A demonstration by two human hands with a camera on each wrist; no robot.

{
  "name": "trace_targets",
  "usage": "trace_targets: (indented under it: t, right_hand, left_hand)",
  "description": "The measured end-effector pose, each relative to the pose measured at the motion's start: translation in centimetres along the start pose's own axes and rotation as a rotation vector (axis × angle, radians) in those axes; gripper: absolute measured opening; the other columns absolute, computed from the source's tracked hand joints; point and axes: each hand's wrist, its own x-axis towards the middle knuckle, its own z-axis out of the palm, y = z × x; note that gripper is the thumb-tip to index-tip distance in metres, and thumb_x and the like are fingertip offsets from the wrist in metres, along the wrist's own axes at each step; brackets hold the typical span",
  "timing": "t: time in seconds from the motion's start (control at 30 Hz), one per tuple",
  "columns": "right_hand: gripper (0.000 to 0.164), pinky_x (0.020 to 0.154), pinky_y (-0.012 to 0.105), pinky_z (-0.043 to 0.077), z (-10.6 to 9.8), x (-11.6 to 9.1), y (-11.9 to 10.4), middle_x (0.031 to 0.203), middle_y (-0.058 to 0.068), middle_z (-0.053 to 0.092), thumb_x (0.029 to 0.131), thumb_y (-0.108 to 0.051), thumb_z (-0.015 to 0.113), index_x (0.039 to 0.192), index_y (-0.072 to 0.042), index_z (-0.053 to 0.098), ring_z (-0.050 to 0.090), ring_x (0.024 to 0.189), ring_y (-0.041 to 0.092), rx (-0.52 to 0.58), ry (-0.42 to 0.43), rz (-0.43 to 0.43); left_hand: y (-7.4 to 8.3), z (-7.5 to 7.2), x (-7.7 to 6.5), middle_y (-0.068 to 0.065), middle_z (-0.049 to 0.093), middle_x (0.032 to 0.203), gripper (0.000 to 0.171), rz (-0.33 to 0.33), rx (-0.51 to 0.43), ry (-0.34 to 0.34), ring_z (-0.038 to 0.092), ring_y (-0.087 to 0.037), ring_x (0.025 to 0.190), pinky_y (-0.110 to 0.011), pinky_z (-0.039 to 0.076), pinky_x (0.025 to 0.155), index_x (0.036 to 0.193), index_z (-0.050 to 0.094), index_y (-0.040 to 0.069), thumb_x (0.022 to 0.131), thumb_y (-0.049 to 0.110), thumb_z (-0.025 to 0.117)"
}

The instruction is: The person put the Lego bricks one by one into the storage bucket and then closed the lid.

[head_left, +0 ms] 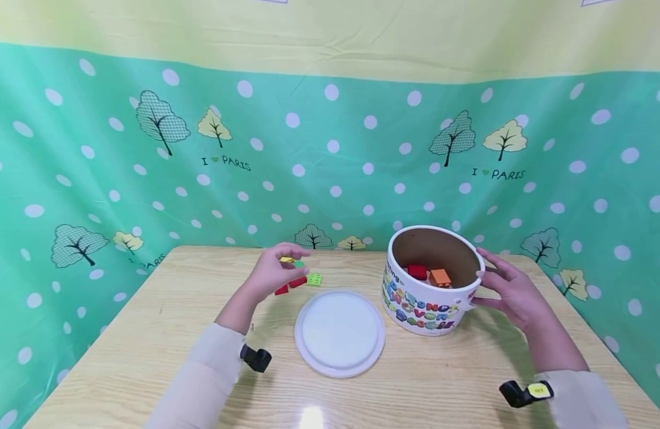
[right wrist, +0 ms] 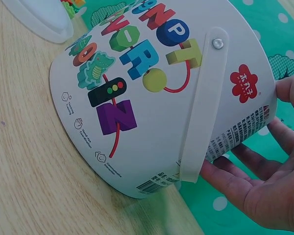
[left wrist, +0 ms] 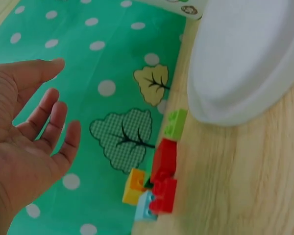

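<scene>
A: I'm at the remote feed. What do you have at the far left?

B: I have the left hand [head_left: 278, 273] over the wooden table [head_left: 147, 333], thumb and fingers well apart and loosely bent. In the left wrist view I see nothing between them.

A: And what is it nearest to?

B: A small cluster of toy blocks. I make out a yellow block [left wrist: 134, 186], a light blue block [left wrist: 146, 206], two red blocks [left wrist: 164, 157] and a light green block [left wrist: 176, 124], with a bit of darker green among them.

A: Carry on to the right.

B: Next I get the white lid [head_left: 339, 330], flat on the table between the blocks and the white bucket [head_left: 415, 311]. The bucket stands with its mouth uncovered, letters printed on its side and its handle [right wrist: 203, 107] hanging down against the wall.

A: Anything inside?

B: I see a red piece [head_left: 417, 271] and an orange piece [head_left: 439, 278]. I can't tell what else lies at the bottom.

A: And at the far right?

B: The right hand [head_left: 509, 292] holds the bucket's side, fingers spread round the wall and rim; I judge it is steadying it.

A: How far along would you call it?

B: Partway, I'd say: the lid is off, some pieces sit inside, and the cluster by the left hand is outside. The bucket isn't closed.
</scene>
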Motion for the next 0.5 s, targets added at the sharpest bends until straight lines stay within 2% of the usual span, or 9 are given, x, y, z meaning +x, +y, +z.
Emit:
trace_targets:
  t: [0.3, 0.5]
  right_hand:
    - [0.068, 0.084, 0.045, 0.056, -0.1, 0.0, 0.4, 0.158, 0.024, 0.011, 0.101, -0.025, 0.056, 0.157, -0.024, 0.018, 0.054, 0.107, 0.006, 0.008, -0.009, -0.018]
    - [0.068, 0.087, 0.047, 0.055, -0.1, -0.1, 0.4, 0.158, 0.024, 0.012, 0.101, -0.026, 0.055, 0.157, -0.025, 0.017, 0.051, 0.114, 0.012, -0.007, -0.011, -0.019]
  left_hand:
    - [-2.8, -1.9, -1.6, -0.007, 0.058, 0.127, 0.031, -0.063, -0.024, 0.050, 0.053, -0.032, 0.112, -0.040, 0.052, 0.093, 0.113, 0.071, 0.008, 0.083, 0.010, 0.077]
    - [-4.2, -2.9, -2.7, -0.008, 0.061, 0.119, 0.035, -0.094, -0.015, 0.068, 0.053, -0.034, 0.111, -0.041, 0.052, 0.093, 0.116, 0.069, 0.007, 0.082, 0.008, 0.077]
